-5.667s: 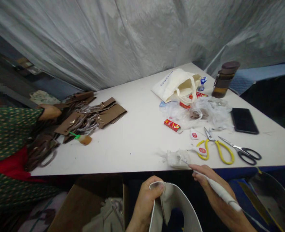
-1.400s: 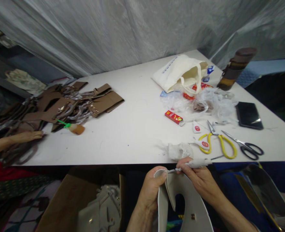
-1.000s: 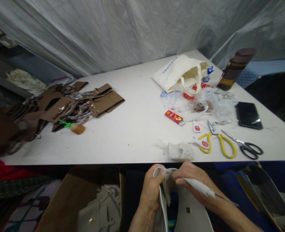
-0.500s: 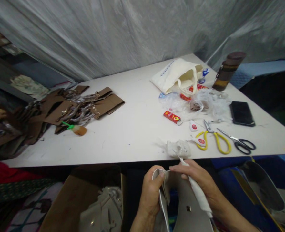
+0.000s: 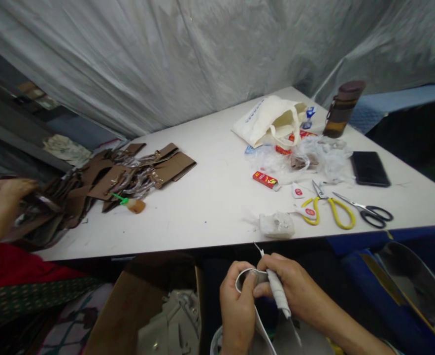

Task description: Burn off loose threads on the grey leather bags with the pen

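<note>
My left hand [image 5: 239, 308] is closed around a light grey leather-like piece [image 5: 263, 331], its edge bent into a loop by the thumb. Close beside it, my right hand [image 5: 294, 283] is closed on a slim tool wrapped in white cloth [image 5: 278, 292]. A thin pointed tip sticks out of the wrapping at the upper end, and a narrow end shows below. The right fingertips are at the edge of the grey piece; whether they pinch it I cannot tell. Both hands are just in front of the table edge, below a whitish lump in plastic [image 5: 276, 225].
Yellow-handled scissors [image 5: 335, 214], black-handled scissors [image 5: 376, 216], a phone [image 5: 370, 168] and a bottle [image 5: 345, 109] are at right on the table [image 5: 202, 197]. Brown bag pieces [image 5: 104, 182] and a co-worker's hand [image 5: 12, 190] are at left. A cardboard box [image 5: 119, 305] holds grey pieces.
The wrapped tool now stands steeper in my right hand, and the grey piece has dropped lower. The co-worker's arm reaches further into view at left. The view has shifted slightly.
</note>
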Demonstrator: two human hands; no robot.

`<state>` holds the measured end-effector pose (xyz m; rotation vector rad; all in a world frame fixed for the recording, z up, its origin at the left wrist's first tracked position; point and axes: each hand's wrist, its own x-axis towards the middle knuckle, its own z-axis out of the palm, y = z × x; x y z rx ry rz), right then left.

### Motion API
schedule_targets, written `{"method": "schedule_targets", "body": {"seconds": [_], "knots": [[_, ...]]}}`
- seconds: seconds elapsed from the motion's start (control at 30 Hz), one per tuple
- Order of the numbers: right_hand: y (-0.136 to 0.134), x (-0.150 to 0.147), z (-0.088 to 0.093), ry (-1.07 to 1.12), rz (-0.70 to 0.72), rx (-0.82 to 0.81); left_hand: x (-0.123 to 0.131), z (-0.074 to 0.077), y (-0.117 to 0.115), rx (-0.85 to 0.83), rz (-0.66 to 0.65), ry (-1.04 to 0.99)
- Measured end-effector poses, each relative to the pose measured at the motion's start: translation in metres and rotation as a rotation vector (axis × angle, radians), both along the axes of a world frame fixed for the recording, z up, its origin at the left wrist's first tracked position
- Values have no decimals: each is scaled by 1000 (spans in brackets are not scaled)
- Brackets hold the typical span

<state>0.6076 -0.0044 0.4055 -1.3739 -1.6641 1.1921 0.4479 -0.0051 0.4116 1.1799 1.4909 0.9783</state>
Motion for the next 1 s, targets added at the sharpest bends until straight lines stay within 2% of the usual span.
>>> {"method": "schedule_targets", "body": {"seconds": [0.17,0.33,0.63,0.87,1.0], "knots": [[-3,-3,2,28,9,-9,-5,-2,-6,-33,36,30],[-6,-4,5,31,12,-38,-9,-3,-11,-51,38,-23],[-9,-3,-2,137,3,42,-10,9,-18,-24,47,-60],[-14,5,2,102,-2,61,-5,24,-19,-31,-39,-103],[-17,3,7,67,-20,109,-7,35,-17,-47,-157,-85]]}}
